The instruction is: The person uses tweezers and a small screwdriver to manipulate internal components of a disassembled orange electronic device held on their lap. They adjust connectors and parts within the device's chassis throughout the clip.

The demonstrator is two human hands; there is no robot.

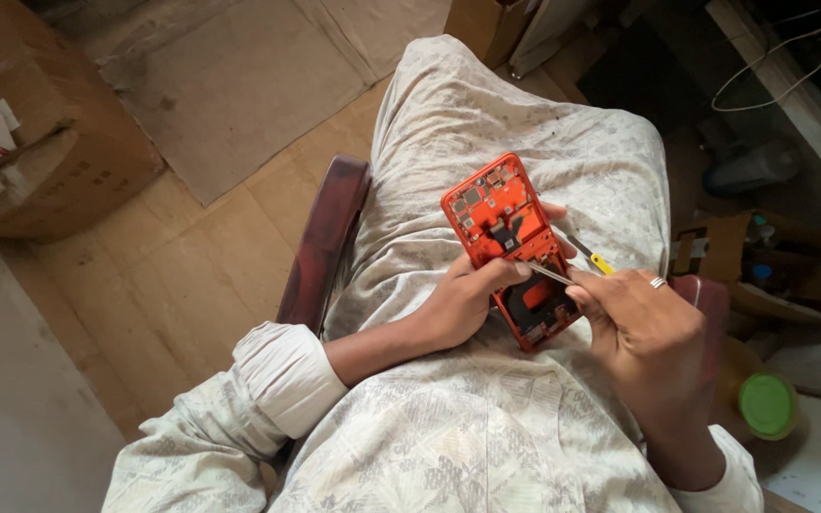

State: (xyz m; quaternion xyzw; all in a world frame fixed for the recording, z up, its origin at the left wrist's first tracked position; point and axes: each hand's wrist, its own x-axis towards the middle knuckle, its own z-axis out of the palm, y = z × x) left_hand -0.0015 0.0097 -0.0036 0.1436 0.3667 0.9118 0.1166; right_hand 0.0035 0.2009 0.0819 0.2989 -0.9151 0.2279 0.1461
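Your left hand [458, 299] is clamped on the orange phone frame [510, 249], thumb pressed across its face, holding it tilted over your lap. Your right hand [643, 328] has its fingers pinched together on a thin metal tool [548, 273], whose tip rests on the frame just beside your left thumb. By the look of it, you are working at a small part near the middle of the opened frame; the next move calls for a steady grip from the left and light, exact pressure at the tip, since your thumb sits right next to it.

A yellow-handled screwdriver [593, 258] lies on your lap just right of the frame, close under your right fingers. Further out, a dark wooden chair arm [325, 242] runs along your left. A green-lidded jar [767, 406] stands near right, an open cardboard box [772, 266] of small items beyond it, and a large carton [40, 161] far left.
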